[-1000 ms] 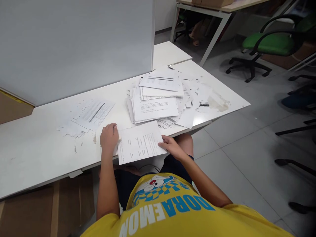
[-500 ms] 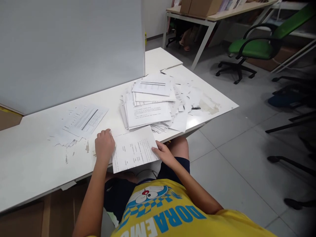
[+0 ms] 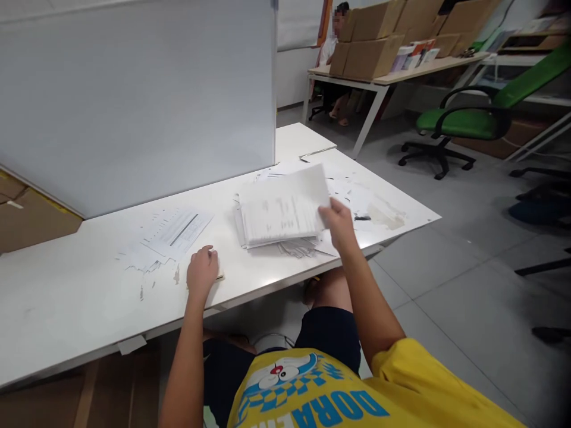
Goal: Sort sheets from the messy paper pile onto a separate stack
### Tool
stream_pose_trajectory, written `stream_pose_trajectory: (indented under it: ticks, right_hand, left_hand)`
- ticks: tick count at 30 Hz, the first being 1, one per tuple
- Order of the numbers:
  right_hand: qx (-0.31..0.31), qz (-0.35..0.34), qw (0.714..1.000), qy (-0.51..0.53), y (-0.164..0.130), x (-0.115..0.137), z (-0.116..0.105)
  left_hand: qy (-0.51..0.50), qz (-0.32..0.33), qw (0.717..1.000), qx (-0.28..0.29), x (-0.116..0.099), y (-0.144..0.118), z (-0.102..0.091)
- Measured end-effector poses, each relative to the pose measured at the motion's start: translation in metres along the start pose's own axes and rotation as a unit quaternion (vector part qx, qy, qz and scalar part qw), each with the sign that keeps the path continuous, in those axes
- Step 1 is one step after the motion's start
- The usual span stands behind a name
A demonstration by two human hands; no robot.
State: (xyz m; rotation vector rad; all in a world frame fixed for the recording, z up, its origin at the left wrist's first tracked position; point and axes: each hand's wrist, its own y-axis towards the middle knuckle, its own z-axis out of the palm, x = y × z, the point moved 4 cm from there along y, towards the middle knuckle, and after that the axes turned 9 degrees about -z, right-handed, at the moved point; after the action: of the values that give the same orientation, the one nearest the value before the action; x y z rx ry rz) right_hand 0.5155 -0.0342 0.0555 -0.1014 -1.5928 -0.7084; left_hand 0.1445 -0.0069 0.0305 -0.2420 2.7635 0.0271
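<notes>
My right hand (image 3: 338, 221) pinches a printed sheet (image 3: 283, 205) by its right edge, fingers closed on the margin. The sheet hangs above the paper pile (image 3: 285, 241), blurred, its left side sagging slightly toward the pile.

My left hand (image 3: 201, 272) rests loosely curled, knuckles up, on the white desk (image 3: 66, 297), left of the pile and near the desk's front edge. Something small and pale sits under its fingertips (a scrap, perhaps; I cannot tell what, nor whether I am gripping it).

Handling, as I judge it: the sheet is very light, thin and floppy. Held at one edge, it bends under its own weight and catches air. It is smooth, so a thumb-and-finger pinch well inside the margin seems safer than a fingertip hold at the corner. It creases and tears easily, so I keep the grip light. A second hand at the opposite edge would keep it flat.

Left of the pile, beyond my left hand, lies a smaller spread of papers (image 3: 172, 235). Behind the pile stands a grey partition (image 3: 134, 101). Torn scraps (image 3: 357, 193) litter the desk right of the pile.
</notes>
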Motion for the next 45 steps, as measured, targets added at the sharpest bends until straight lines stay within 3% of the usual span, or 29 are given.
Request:
stream_pose_trajectory:
  ticks: [2, 5, 8, 10, 12, 15, 18, 21, 24, 27, 29, 31, 34, 38, 41, 45]
  right_hand:
    - [-0.049, 0.010, 0.999, -0.006, 0.045, -0.014, 0.000]
    - [-0.024, 0.042, 0.989, -0.136, 0.090, -0.033, 0.015]
    - [-0.003, 0.020, 0.939, -0.344, 0.103, -0.040, 0.028]
    - [-0.033, -0.029, 0.909, -0.415, 0.095, -0.037, 0.029]
    - [-0.068, -0.075, 0.900, -0.423, 0.078, -0.032, 0.027]
    - [-0.089, -0.141, 0.910, -0.379, 0.040, -0.021, 0.025]
    - [-0.061, -0.232, 0.922, -0.305, -0.006, -0.003, 0.041]
    - [0.058, -0.282, 0.934, -0.210, -0.043, 0.011, 0.085]
    - [0.250, -0.280, 0.916, -0.141, -0.059, 0.016, 0.156]
    - [0.380, -0.227, 0.882, -0.161, -0.058, 0.004, 0.233]
    - [0.414, -0.197, 0.863, -0.210, -0.054, -0.009, 0.274]
    - [0.419, -0.177, 0.853, -0.256, -0.054, -0.024, 0.299]
    - [0.417, -0.172, 0.835, -0.317, -0.059, -0.043, 0.308]
    - [0.396, -0.181, 0.825, -0.361, -0.065, -0.052, 0.295]
    - [0.370, -0.173, 0.832, -0.377, -0.065, -0.050, 0.290]
    - [0.354, -0.171, 0.837, -0.380, -0.065, -0.048, 0.291]
  left_hand:
    - [0.000, -0.004, 1.000, -0.003, -0.001, -0.001, 0.000]
    - [-0.002, -0.010, 1.000, -0.011, -0.002, -0.004, -0.001]
    - [-0.014, -0.012, 1.000, -0.020, -0.002, -0.006, 0.000]
    - [-0.034, -0.014, 0.999, -0.020, 0.000, -0.007, 0.002]
    - [-0.076, -0.023, 0.997, -0.012, 0.003, -0.007, 0.005]
    - [-0.210, -0.027, 0.977, 0.009, 0.013, -0.004, 0.002]
    - [-0.346, 0.008, 0.938, -0.006, 0.034, 0.003, -0.017]
    - [-0.321, -0.009, 0.942, -0.101, 0.073, 0.016, -0.042]
    - [-0.136, -0.079, 0.966, -0.204, 0.110, 0.029, -0.047]
    - [0.006, -0.067, 0.984, -0.168, 0.125, 0.040, -0.027]
    - [0.042, -0.051, 0.989, -0.134, 0.128, 0.044, -0.014]
    - [0.049, -0.029, 0.991, -0.121, 0.128, 0.044, -0.008]
    - [0.021, 0.001, 0.993, -0.114, 0.126, 0.042, -0.011]
    - [-0.010, 0.006, 0.989, -0.146, 0.126, 0.039, -0.019]
    - [0.004, -0.043, 0.984, -0.174, 0.130, 0.041, -0.019]
    - [0.025, -0.084, 0.985, -0.151, 0.133, 0.045, -0.013]
